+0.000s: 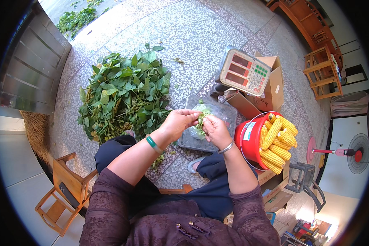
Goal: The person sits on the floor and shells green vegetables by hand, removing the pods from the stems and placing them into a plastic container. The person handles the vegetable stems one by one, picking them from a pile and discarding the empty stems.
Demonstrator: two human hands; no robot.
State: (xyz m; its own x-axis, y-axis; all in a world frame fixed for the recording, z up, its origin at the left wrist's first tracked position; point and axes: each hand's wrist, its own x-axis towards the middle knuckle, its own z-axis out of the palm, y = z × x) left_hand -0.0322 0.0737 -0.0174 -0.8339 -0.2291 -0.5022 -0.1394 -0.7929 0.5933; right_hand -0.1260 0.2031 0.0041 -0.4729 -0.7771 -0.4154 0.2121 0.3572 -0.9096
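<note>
My left hand (183,121) and my right hand (214,129) meet over a clear plastic bag (207,108) on the grey platform of a digital scale (192,143). The fingertips of both hands are closed on something small and green, apparently a bean pod; its exact shape is too small to tell. Green beans or pods (200,123) show in the bag just below the fingers. To the left of the scale, a large heap of leafy bean plants (129,89) lies on the floor. The scale's display head (244,70) stands beyond the platform, tilted.
A red bucket (247,141) full of corn cobs (272,133) stands right of the scale. Cardboard boxes (273,83) sit behind the display. A wooden chair (67,175) is at the left, a black stool (301,173) and a fan (358,153) at the right. A straw broom (35,132) leans left.
</note>
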